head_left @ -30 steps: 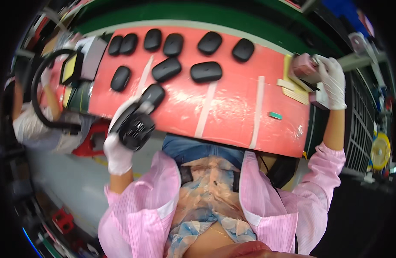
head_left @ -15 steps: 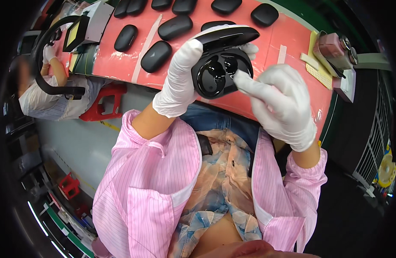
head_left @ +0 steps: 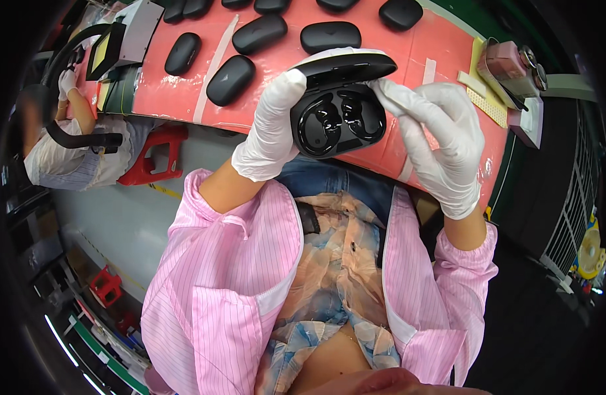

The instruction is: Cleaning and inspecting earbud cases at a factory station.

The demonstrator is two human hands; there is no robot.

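A black earbud charging case [head_left: 345, 141] with its lid raised is held above the table by my left hand [head_left: 271, 125]. The left fingers wrap round its left side and behind it, partly hidden, with the thumb near the lid's left end. Two glossy black earbuds with curved ear hooks, a left earbud [head_left: 319, 125] and a right earbud [head_left: 361, 115], lie in their hollows. My right hand [head_left: 441, 135] is half curled, its fingertips closed at the case's right edge near the lid hinge. Both hands wear white gloves.
Several closed black cases, one case [head_left: 330, 37] right behind my hands, lie on the pink-covered table [head_left: 164, 92]. A metal-topped container [head_left: 510, 66] and yellow pad [head_left: 488, 105] stand at right. At far left, a person [head_left: 79, 141] works beside a black curved tube [head_left: 56, 99] and red stool [head_left: 155, 155].
My right fingertips have moved up from the right earbud to the case's right edge by the hinge. The case has dipped slightly, and the right earbud shows more fully.
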